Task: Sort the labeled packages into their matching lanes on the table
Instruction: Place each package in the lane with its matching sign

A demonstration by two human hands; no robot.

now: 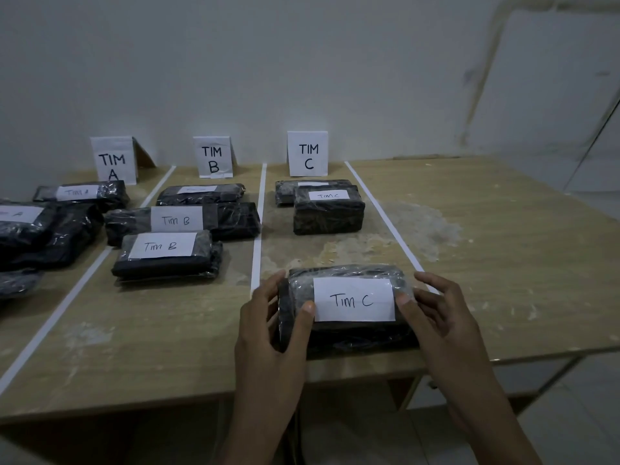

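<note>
A black plastic-wrapped package labelled "Tim C" lies at the near end of the lane under the TIM C sign. My left hand grips its left end, thumb on the label's edge. My right hand grips its right end the same way. Two more Tim C packages sit at the far end of that lane. Three Tim B packages fill the lane under the TIM B sign. Several Tim A packages lie under the TIM A sign.
White tape strips mark the lanes on the wooden table. The table's front edge runs just below the held package. A grey wall stands right behind the signs. Worn pale patches mark the tabletop to the right of the C lane.
</note>
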